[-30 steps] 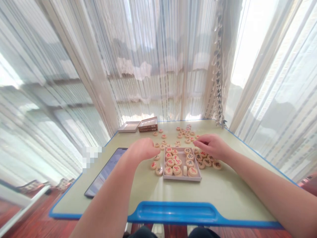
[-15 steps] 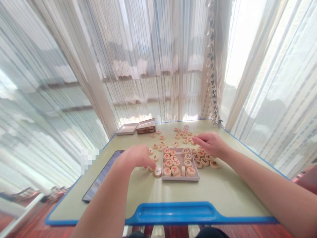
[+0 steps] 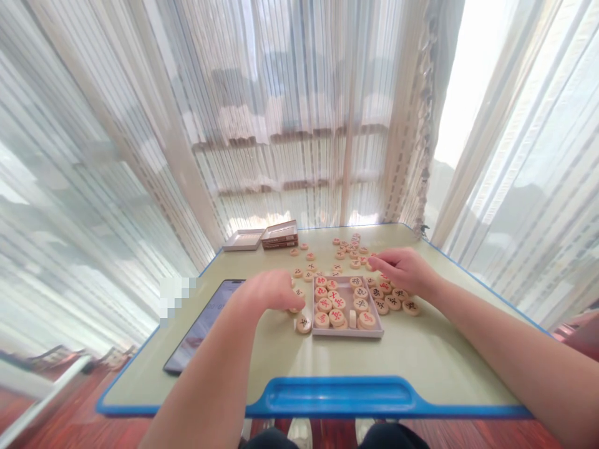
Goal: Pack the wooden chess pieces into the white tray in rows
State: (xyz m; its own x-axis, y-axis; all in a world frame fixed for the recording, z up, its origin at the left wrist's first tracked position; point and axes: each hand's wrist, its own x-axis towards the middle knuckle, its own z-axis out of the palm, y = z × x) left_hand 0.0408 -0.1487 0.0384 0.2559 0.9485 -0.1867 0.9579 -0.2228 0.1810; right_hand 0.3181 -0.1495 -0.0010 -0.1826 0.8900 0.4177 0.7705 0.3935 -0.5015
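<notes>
Left of the shallow box (image 3: 349, 333), my left hand (image 3: 276, 291) reaches down with curled fingers closed at a Chinese chess piece, mostly hidden under the fingertips. Just below them lies a black-marked piece (image 3: 304, 324), close to the box's left wall. Inside the box are red-marked pieces (image 3: 336, 317) on the left and black-marked pieces (image 3: 360, 305) on the right, with one piece (image 3: 352, 319) standing on edge. My right hand (image 3: 406, 269) rests beyond the box's right side, fingers bent together at the loose pieces; what they hold, if anything, is hidden.
Loose pieces (image 3: 394, 302) crowd the box's right side, and more (image 3: 344, 249) lie toward the back. An open tray (image 3: 243, 239) and stacked boxes (image 3: 279, 236) stand back left. A phone (image 3: 201, 330) lies left. The green table (image 3: 440, 362) has a blue front trough (image 3: 339, 394).
The whole view has shifted slightly. My left hand has closed in over the pieces left of the box, and the black-marked piece there has moved a little. My right hand stays in place.
</notes>
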